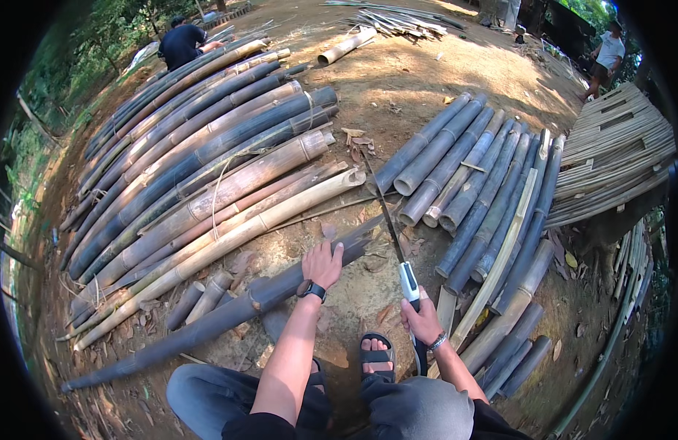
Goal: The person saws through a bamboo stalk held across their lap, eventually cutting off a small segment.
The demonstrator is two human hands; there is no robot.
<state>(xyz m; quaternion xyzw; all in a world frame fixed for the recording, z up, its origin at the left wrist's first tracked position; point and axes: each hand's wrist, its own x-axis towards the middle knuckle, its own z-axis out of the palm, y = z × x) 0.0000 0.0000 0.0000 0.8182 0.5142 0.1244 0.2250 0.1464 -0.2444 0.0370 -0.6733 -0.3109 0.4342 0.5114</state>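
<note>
A long dark bamboo pole (207,330) lies slantwise before me, from the lower left up toward the middle. My left hand (323,265) rests over it near its right end, fingers bent over the far side and thumb apart. In my closed right hand (422,317) is a handsaw (408,281) with a white and black handle. Its thin dark blade points away from me and passes by the pole's right end; whether it touches the bamboo I cannot tell. Under the pole's left half lie short bamboo pieces (209,295).
Long bamboo poles (207,154) lie stacked at the left. Shorter cut lengths (474,183) fan out at the right, beside a slatted bamboo panel (610,158). Split strips (405,22) lie far back. One person (181,42) crouches far left; another (609,55) is far right.
</note>
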